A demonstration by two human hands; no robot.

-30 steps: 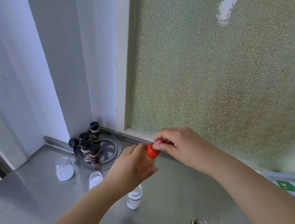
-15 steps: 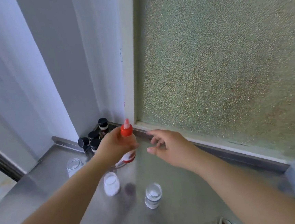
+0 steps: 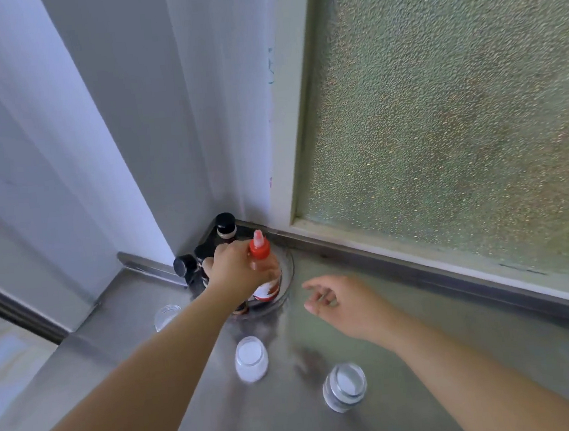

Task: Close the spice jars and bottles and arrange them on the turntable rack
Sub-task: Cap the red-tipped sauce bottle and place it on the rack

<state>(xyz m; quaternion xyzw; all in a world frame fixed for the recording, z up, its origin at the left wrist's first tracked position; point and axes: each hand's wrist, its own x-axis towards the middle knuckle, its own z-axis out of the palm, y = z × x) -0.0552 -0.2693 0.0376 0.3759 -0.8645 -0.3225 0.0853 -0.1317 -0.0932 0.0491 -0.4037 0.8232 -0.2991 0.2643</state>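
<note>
My left hand (image 3: 236,271) grips a squeeze bottle with a red cap (image 3: 260,250), holding it upright over the clear turntable rack (image 3: 286,277) in the corner. Several black-capped spice jars (image 3: 225,224) stand on the rack behind my hand. My right hand (image 3: 342,301) hovers open just right of the rack, holding nothing. Three open glass jars with white powder stand on the counter: one (image 3: 251,357) in front of the rack, one (image 3: 344,387) further right, one (image 3: 166,315) at the left.
The steel counter (image 3: 443,356) ends at a frosted window (image 3: 439,115) behind and a white wall (image 3: 62,131) at the left. The counter's left edge (image 3: 32,371) drops off beside the leftmost jar.
My right hand let go of the red cap and drew back. My left hand carried the capped bottle left and away to the turntable rack.
</note>
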